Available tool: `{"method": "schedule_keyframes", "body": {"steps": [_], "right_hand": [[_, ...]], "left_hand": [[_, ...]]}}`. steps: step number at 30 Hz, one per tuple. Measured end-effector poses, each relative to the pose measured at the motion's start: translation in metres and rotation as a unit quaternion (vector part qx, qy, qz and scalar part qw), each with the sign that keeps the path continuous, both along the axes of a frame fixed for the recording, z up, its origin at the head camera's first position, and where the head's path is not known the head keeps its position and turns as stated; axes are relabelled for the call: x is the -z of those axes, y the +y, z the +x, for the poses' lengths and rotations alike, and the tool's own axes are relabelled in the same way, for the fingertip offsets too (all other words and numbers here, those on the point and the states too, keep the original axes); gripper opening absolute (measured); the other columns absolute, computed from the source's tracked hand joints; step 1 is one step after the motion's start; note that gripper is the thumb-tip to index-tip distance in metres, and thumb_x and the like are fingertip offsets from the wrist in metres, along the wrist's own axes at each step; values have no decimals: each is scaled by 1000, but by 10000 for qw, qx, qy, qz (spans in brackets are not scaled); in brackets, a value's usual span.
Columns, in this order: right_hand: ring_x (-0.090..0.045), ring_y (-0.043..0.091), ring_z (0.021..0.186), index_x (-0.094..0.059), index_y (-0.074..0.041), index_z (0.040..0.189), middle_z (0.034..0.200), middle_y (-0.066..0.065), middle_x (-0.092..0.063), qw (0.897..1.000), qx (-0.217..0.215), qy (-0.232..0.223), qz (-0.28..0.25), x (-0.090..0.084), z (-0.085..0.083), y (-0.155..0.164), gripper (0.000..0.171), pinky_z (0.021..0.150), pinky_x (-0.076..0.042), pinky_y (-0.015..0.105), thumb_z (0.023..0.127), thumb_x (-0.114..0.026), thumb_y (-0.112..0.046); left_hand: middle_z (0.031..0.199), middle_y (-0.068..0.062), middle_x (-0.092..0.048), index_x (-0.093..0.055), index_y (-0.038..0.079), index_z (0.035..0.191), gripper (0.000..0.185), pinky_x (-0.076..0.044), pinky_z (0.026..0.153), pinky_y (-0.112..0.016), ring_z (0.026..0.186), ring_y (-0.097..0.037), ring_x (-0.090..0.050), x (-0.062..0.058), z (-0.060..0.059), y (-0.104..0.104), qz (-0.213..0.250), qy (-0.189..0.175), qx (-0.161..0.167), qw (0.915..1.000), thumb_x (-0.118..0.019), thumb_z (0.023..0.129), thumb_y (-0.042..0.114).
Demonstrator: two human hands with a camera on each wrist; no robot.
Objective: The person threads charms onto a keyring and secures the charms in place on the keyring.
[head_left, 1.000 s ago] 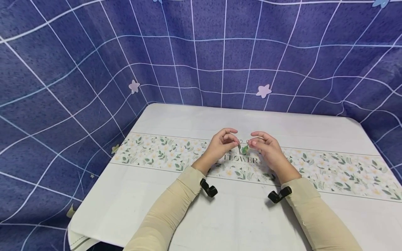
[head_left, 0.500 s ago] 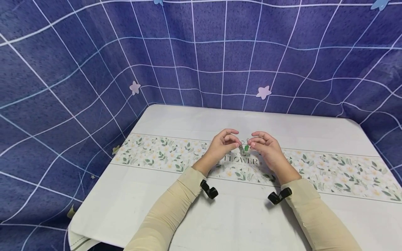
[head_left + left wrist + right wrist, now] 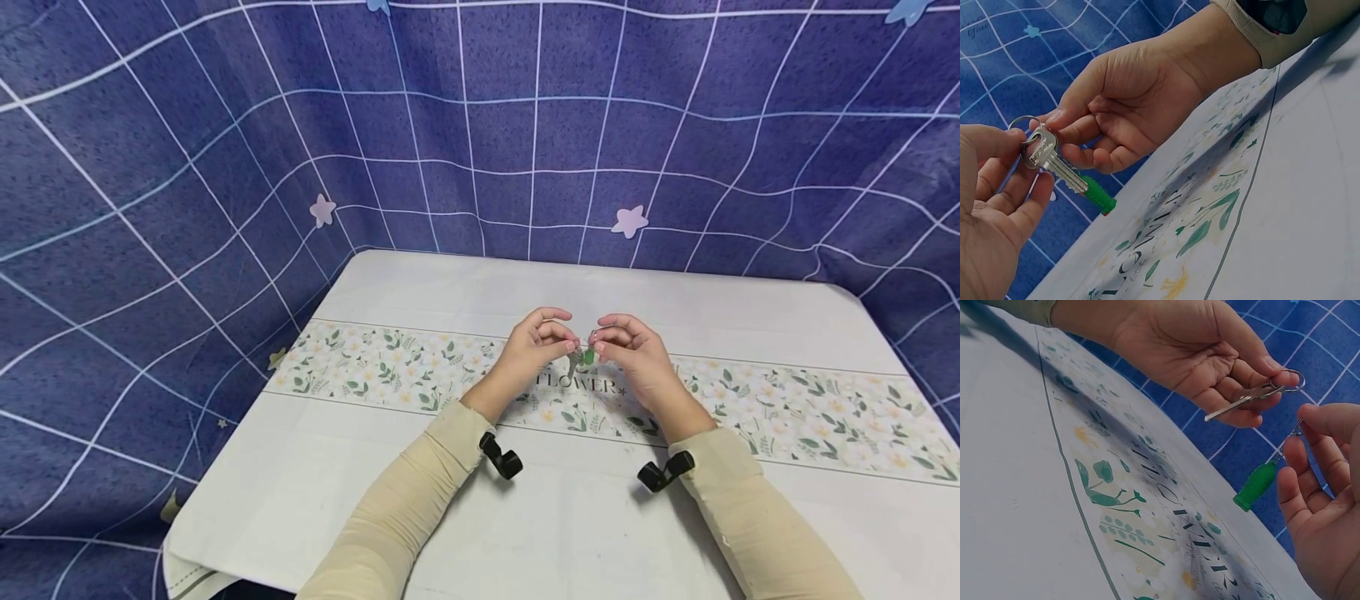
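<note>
A silver key (image 3: 1047,153) was up in the air between the person's 2 hands, over the middle of the table, its bow near the left thumb and its blade slanting down. Beside the bow, a metal ring (image 3: 1303,377) was pinched between the thumb and forefinger of the left hand (image 3: 527,353). The right hand (image 3: 641,362) pinched a small metal link (image 3: 1297,428) the same way, and from it hung a green charm (image 3: 1255,485), tilted and just beside the key. Whether the link and the ring were joined could not be told.

The 2 hands faced each other, palms turned inward and fingertips nearly meeting; on each, the remaining fingers were loosely bent. Both forearms came in from the near edge and converged, the wrists raised above the tabletop. Beige sleeves (image 3: 408,500) covered them to the wrists, where 2 black mounts (image 3: 498,456) were fixed, 1 on each inner side.

Below the hands, a floral band (image 3: 810,417) with the word FLOWER (image 3: 577,383) crossed the white table (image 3: 570,533). Behind stood a blue curtain (image 3: 495,129) with pale grid lines and stars.
</note>
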State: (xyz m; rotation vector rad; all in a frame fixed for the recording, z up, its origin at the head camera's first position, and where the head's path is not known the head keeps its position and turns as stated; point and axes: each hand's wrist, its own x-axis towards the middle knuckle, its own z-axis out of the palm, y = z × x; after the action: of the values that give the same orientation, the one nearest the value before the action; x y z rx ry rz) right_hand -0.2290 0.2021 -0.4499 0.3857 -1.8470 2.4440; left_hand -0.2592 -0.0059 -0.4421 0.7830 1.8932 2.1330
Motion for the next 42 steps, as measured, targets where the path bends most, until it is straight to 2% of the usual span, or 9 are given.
{"method": "schedule_keyframes", "body": {"steps": [8, 12, 16, 19, 26, 34, 39, 42], "right_hand": [[-63, 14, 84, -59, 0, 118, 92, -3, -73, 10000, -40, 68, 52, 0, 1, -3, 31, 69, -55, 22, 90, -68, 10], [-64, 14, 82, -54, 9, 121, 92, -2, -73, 9999, -101, 101, 56, 0, 3, -5, 34, 70, -56, 23, 90, -65, 14], [-65, 14, 82, -55, 8, 120, 92, -1, -73, 9998, -155, 125, 48, -1, 3, -6, 34, 72, -58, 25, 89, -67, 13], [-66, 15, 83, -56, 6, 119, 93, 0, -74, 9997, -184, 179, 54, -1, 4, -6, 33, 73, -59, 26, 89, -69, 12], [-67, 15, 84, -51, 14, 122, 94, -1, -74, 9994, -218, 225, 135, 1, 3, -6, 40, 76, -59, 26, 89, -72, 8], [-66, 13, 83, -54, 10, 120, 93, -2, -73, 9994, -180, 207, 192, 1, 4, -6, 34, 76, -57, 24, 89, -69, 11], [-65, 12, 81, -59, 3, 116, 93, -3, -73, 9995, -139, 153, 227, 1, 3, -6, 31, 73, -56, 23, 88, -68, 12], [-64, 11, 81, -58, 5, 117, 92, -4, -73, 9995, -87, 143, 267, 2, 3, -5, 30, 73, -55, 22, 89, -67, 12]], "left_hand": [[92, 2, -68, -45, -8, 136, 45, -54, 80, -25, 84, -11, -66, -1, 2, 4, 100, -288, -202, 9993, -65, 95, -4], [89, 3, -68, -43, -11, 134, 45, -54, 78, -24, 81, -11, -65, -4, 4, 5, 69, -368, -318, 9988, -64, 95, -5], [87, 4, -68, -41, -12, 128, 43, -53, 78, -23, 81, -10, -65, -6, 6, 6, 75, -472, -393, 9981, -65, 94, -6], [86, 4, -68, -40, -10, 123, 39, -53, 78, -23, 80, -10, -66, -8, 8, 7, 77, -541, -463, 9974, -65, 93, -7], [85, 2, -67, -42, -3, 111, 30, -53, 75, -23, 79, -10, -65, -8, 10, 9, 65, -653, -629, 9959, -66, 92, -8], [85, 1, -67, -43, -2, 109, 29, -54, 79, -31, 80, -11, -66, -6, 8, 9, 12, -704, -625, 9956, -67, 93, -6], [86, 1, -67, -41, -4, 110, 30, -53, 77, -26, 81, -11, -66, -5, 7, 9, 24, -707, -597, 9957, -66, 93, -5], [86, 1, -66, -41, -4, 110, 30, -53, 77, -25, 82, -11, -66, -4, 6, 9, 30, -703, -563, 9959, -66, 94, -5]]}}
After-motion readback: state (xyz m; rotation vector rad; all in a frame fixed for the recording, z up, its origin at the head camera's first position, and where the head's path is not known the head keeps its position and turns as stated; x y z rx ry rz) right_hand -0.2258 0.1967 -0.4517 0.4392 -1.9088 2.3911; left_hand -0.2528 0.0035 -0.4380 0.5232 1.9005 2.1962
